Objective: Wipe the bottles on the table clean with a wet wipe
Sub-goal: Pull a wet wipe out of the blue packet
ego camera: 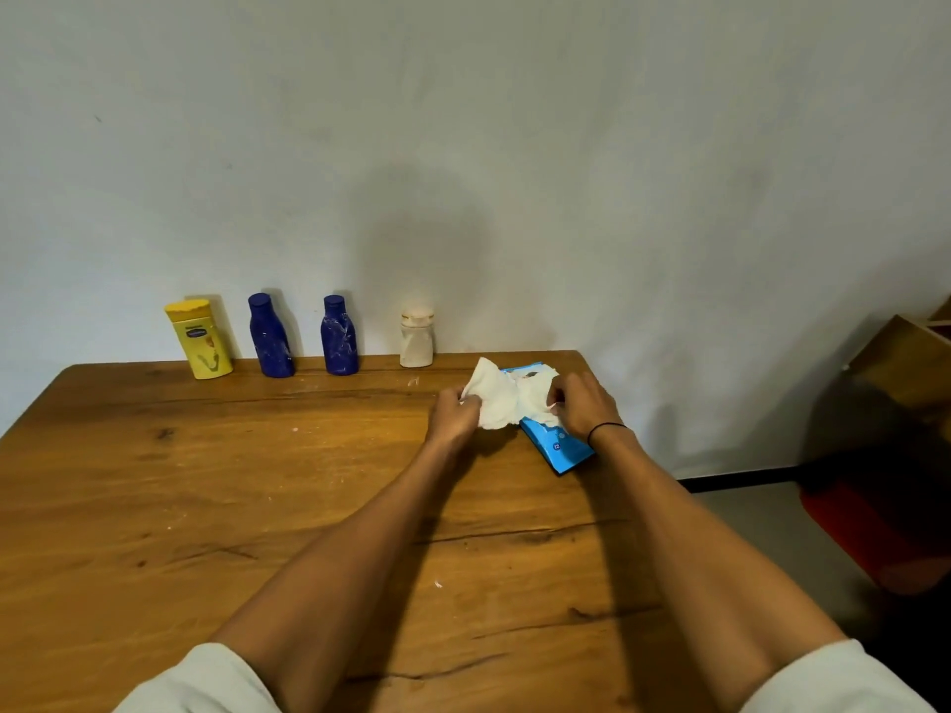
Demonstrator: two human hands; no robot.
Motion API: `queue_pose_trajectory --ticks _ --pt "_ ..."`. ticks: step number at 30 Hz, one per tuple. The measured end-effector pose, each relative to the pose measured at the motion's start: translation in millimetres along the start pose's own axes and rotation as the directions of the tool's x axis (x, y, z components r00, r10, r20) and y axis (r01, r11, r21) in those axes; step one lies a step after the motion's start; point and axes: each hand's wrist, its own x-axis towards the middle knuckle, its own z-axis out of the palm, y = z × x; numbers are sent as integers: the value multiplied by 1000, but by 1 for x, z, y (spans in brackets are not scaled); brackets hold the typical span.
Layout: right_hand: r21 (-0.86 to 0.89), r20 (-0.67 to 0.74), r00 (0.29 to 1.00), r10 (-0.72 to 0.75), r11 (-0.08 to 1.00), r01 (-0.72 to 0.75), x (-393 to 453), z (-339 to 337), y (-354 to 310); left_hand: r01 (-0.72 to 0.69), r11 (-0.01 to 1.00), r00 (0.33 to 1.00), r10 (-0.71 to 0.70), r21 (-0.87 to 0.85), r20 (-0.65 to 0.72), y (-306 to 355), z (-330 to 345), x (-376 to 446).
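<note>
Several bottles stand in a row at the table's far edge by the wall: a yellow bottle [201, 339], two dark blue bottles [270, 337] [339, 337] smeared with white marks, and a small white bottle [417, 338]. A white wet wipe [502, 398] is stretched between both hands above a blue wipe pack [561, 445] lying at the table's right edge. My left hand [453, 415] pinches the wipe's left end. My right hand [584, 406] grips its right end over the pack.
The wooden table [206, 506] carries small white specks. A grey wall rises right behind the bottles. To the right, past the table edge, are the floor, a red object [864, 527] and wooden furniture [905, 362].
</note>
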Motion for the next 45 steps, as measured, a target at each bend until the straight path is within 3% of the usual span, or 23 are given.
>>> queue_pose_trajectory --ticks 7,13,16,19,29,32,34,36,38,41,45 --pt "-313 4 994 -113 943 109 5 6 -1 -100 964 995 93 247 41 -1 11 -1" --pt "-333 -11 997 -79 940 71 11 9 4 -245 871 969 214 425 120 8 19 9" --pt "-288 85 991 -108 949 128 17 7 8 -368 767 925 246 526 289 12 22 14" --pt "-310 85 990 -114 941 135 20 6 12 -466 668 874 247 580 418 13 28 16" --pt "-460 3 986 -169 875 151 21 8 22 -634 318 773 267 705 575 13 41 6" --pt "-352 -46 997 -64 935 44 24 13 22 -633 227 773 227 740 592 12 44 10" --pt "-187 -88 990 110 974 -125 25 15 19 -627 153 775 222 764 591 12 46 14" --pt "-158 -87 967 241 955 -252 28 18 18 -618 115 778 233 778 583 11 48 17" --pt "-200 -75 958 276 937 -286 32 21 20 -612 98 780 237 785 579 10 50 18" --pt "-77 12 957 289 955 -287 42 24 25 -616 143 779 258 775 571 8 49 17" --pt "158 124 966 226 957 -244 48 17 33 -575 440 818 296 690 493 8 42 20"
